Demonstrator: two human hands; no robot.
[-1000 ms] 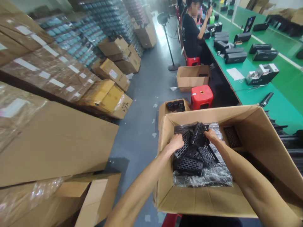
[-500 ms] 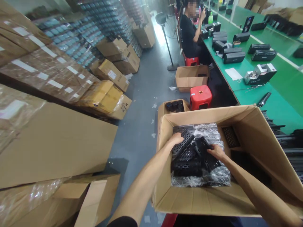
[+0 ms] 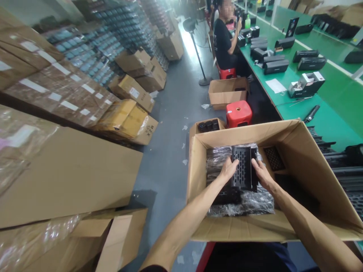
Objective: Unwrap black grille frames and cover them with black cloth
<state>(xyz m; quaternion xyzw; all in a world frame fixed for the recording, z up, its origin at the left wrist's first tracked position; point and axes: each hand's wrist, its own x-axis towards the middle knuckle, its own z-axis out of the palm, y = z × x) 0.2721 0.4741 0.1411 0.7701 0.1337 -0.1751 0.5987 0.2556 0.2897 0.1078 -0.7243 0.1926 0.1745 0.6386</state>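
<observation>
Both hands reach into a large open cardboard box [image 3: 283,138]. Between them are black perforated panels [image 3: 241,172], gathered upright side by side into one small stack. My left hand [image 3: 229,169] is closed on the stack's left edge, its thumb over the perforated face. On the opposite edge, my right hand [image 3: 261,173] grips with its thumb in front; its other fingers are partly hidden. Underneath lie rows of panels in clear plastic wrap [image 3: 249,206]. Another loose black panel [image 3: 228,197] rests on the wrap below my left hand.
One perforated panel [image 3: 273,158] leans inside the box's far right. Beyond stand a red stool [image 3: 239,113] and smaller cartons. A green workbench [image 3: 300,113] with black speaker-like units runs along the right, where a person [image 3: 224,39] sits. Stacked cartons [image 3: 65,151] line the left.
The two separate, tilted panels have been brought together into an upright stack between my hands. My left hand moved right, and the panels now stand in line. The view shifted slightly.
</observation>
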